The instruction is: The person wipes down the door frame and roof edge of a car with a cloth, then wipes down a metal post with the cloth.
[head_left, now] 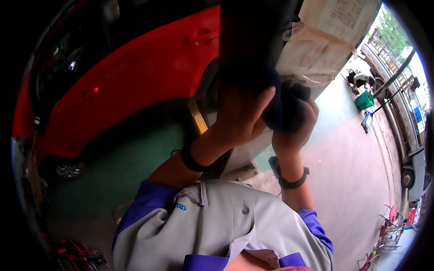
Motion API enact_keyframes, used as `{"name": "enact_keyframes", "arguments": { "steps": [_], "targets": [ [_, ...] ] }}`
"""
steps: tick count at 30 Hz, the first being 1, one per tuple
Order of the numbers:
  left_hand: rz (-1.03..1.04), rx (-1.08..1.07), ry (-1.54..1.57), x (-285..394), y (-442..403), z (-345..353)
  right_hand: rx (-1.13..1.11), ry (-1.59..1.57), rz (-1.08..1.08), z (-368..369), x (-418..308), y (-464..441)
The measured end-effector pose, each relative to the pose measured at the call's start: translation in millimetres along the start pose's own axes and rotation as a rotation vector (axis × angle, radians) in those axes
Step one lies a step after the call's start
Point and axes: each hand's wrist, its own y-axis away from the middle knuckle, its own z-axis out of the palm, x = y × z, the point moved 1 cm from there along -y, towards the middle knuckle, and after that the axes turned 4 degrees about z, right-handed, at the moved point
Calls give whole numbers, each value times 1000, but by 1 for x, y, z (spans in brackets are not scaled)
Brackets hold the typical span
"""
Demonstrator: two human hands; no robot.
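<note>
The left hand point(239, 110) and right hand point(294, 128) both grip a dark bundle point(282, 106) between them, near the middle; just beyond it stand a dark post point(253, 34) and taped cardboard point(312, 49), with a red car point(135, 65) to the left and a green bucket point(364, 100) far right

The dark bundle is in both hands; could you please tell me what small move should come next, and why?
Perhaps draw the left hand and right hand slightly apart, opening the bundle: both hold it close together, and its dark shape is hard to make out.
</note>
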Motion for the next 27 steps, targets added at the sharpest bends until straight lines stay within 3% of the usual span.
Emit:
{"name": "enact_keyframes", "arguments": {
  "steps": [3, 6, 15, 27],
  "targets": [
    [-98, -85, 0, -4, 6, 16, -3, 13, -41, 17, 2, -11],
    [-3, 14, -95, -2, 19, 34, 97, -35, -93, 33, 25, 2],
    [148, -49, -193, -3, 66, 46, 137, 33, -23, 50, 59, 61],
    [132, -367, -343, 23, 120, 52, 75, 85, 149, 46, 86, 138]
  ]
}}
